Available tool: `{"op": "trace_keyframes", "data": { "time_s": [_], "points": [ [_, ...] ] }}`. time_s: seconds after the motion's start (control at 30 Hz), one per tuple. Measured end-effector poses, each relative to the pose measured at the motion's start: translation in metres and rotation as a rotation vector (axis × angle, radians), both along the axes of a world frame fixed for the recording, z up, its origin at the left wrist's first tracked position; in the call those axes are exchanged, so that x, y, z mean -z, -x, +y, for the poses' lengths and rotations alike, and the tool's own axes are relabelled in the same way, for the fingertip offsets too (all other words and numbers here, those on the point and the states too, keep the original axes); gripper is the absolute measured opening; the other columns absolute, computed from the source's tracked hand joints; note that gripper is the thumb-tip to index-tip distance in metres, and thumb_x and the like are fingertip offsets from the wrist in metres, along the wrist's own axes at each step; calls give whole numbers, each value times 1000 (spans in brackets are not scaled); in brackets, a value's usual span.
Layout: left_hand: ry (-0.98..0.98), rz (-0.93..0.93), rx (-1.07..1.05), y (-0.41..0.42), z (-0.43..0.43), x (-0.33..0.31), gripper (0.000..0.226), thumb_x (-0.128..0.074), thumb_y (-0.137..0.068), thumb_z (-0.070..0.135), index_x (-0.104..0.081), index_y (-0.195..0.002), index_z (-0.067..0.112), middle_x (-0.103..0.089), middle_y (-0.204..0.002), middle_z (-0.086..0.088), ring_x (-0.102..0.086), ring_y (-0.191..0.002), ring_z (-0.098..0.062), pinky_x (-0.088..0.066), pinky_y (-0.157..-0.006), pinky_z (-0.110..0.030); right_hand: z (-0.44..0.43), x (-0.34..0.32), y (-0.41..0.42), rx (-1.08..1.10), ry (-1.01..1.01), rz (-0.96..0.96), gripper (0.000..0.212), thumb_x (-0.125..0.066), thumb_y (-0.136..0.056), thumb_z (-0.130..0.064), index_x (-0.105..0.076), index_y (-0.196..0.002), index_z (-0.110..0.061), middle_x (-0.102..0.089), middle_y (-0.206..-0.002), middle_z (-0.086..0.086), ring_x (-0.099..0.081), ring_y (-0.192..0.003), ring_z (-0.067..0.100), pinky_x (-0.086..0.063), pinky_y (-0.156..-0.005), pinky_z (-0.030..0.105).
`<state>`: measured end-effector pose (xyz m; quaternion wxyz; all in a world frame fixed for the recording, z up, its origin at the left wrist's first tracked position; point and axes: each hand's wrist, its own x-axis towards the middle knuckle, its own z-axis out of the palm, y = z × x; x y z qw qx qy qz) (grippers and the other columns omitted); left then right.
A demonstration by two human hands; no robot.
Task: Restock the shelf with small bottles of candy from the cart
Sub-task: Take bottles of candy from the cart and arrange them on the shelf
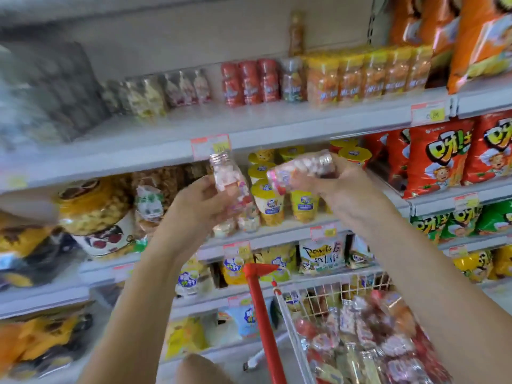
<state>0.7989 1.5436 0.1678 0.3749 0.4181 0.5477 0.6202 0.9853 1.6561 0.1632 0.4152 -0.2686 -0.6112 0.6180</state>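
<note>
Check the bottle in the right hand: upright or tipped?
Tipped. The right hand holds its bottle nearly sideways; the other bottle, in the left hand, stands neck up.

Both hands are raised in front of the shelf (pixel 166 142). The left hand (pixel 199 200) grips an upright bottle (pixel 224 173), clear, with pink and white candy inside and its threaded neck on top. The right hand (pixel 340 187) holds a tilted bottle (pixel 299 167) lying nearly on its side, close to the first. Behind them stand yellow-lidded cups (pixel 266 200), with red snack bags (pixel 437 159) to the right. Lower right, the wire cart (pixel 332 295) with its red handle (pixel 260 314) holds more bottles (pixel 360 328), blurred.
</note>
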Motion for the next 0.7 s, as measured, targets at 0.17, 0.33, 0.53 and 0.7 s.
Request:
{"op": "trace_keyframes", "data": {
  "time_s": [0.17, 0.33, 0.53, 0.7],
  "points": [
    [-115, 265, -149, 66, -3, -57, 13, -60, -88, 12, -64, -98, 20, -67, -91, -2, -67, -85, -12, -55, -76, -20, 12, -66, 60, -18, -290, -6, 31, -80, -69, -7, -58, -91, -9, -62, -87, 10, -58, -77, 14, -50, -65, 25],
    [-118, 526, -370, 126, 31, -99, 12, -72, -82, 18, -65, -92, 18, -66, -86, -5, -65, -78, -14, -55, -71, -18, 48, -110, 132, 177, -613, -289, 42, -87, -63, -23, -61, -94, -9, -69, -92, 5, -63, -84, 22, -49, -71, 36],
    [196, 830, -429, 183, 96, -110, 27, -77, -77, 23, -61, -87, 3, -61, -79, -8, -59, -74, -24, -52, -72, -32, 82, -125, 217, 201, -804, -714, 36, -80, -72, -28, -60, -98, -14, -56, -92, 1, -52, -83, 18, -33, -66, 22],
    [234, 794, -343, 207, 136, -99, 36, -74, -79, 13, -43, -60, 12, -41, -58, -1, -37, -55, -14, -34, -57, -24, 111, -123, 263, 129, -788, -862, 12, -60, -88, -12, -63, -99, -10, -65, -100, 12, -57, -83, 23, -36, -59, 23]
  ]
}}
